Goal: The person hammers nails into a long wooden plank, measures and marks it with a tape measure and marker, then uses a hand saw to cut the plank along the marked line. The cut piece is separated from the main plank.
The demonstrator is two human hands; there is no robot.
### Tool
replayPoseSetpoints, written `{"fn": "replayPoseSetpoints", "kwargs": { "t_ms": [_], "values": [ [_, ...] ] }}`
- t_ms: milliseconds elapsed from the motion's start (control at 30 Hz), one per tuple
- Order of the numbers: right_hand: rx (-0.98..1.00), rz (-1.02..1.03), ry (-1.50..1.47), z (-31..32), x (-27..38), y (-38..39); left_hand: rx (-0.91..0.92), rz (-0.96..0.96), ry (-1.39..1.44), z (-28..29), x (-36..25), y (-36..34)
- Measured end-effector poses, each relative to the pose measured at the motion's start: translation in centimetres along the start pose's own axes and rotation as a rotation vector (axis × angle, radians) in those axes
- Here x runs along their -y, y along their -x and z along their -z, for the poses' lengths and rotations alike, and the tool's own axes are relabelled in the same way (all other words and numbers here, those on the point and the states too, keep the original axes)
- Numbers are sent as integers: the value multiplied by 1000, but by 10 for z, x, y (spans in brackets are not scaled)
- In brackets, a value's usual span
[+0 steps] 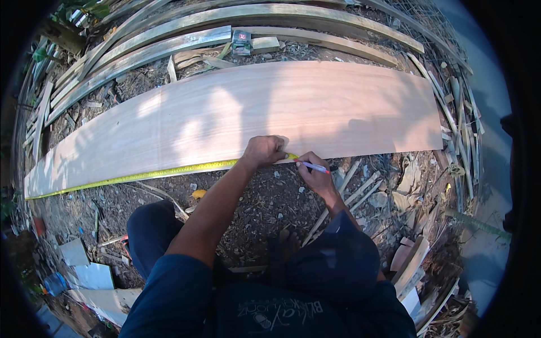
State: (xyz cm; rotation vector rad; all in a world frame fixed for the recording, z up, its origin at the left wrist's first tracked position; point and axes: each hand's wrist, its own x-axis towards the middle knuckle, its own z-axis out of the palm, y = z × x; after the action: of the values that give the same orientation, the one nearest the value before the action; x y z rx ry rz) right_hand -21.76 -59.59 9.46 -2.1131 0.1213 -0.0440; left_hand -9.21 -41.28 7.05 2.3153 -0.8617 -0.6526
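A long plywood sheet (pixel 225 112) lies flat on the ground in front of me. Along its near edge runs the yellow blade of a tape measure (pixel 169 170), stretched from the sheet's left end to my hands. My left hand (pixel 263 151) is closed on the tape, its fingers pressed at the near edge; the tape's case cannot be made out. Just to its right, my right hand (pixel 316 176) grips a white-and-purple pen (pixel 314 167). The pen's reddish tip meets the short end of tape that shows past my left fingers.
Long timber strips (pixel 270 14) lie beyond the sheet, with a small dark green box (pixel 242 43) among them. A yellow object (pixel 199 194) sits on the dirt near my left forearm. Wood scraps (pixel 410 265) are scattered at right, and pale offcuts (pixel 94 276) at lower left.
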Motion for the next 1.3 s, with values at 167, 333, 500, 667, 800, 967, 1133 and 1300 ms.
{"fn": "replayPoseSetpoints", "kwargs": {
  "t_ms": [167,333,500,667,800,967,1133,1300],
  "values": [
    [49,-19,-31,1,-1,-1,68,37,-3,2,0,-2],
    [60,-17,-24,1,-2,-2,40,15,-7,1,2,-2],
    [20,19,-12,0,-5,-3,32,16,14,0,4,-2],
    [42,-34,-49,-3,-9,-3,33,38,12,0,4,-3],
    [11,11,-50,-5,-11,-3,51,41,22,0,6,-4],
    [4,23,-32,-5,-12,-3,10,14,28,-1,8,-3],
    [-4,32,-42,-6,-14,-4,18,25,55,-1,8,-3],
    [-1,36,-56,-7,-17,-3,23,36,43,-1,9,-5]
  ]
}}
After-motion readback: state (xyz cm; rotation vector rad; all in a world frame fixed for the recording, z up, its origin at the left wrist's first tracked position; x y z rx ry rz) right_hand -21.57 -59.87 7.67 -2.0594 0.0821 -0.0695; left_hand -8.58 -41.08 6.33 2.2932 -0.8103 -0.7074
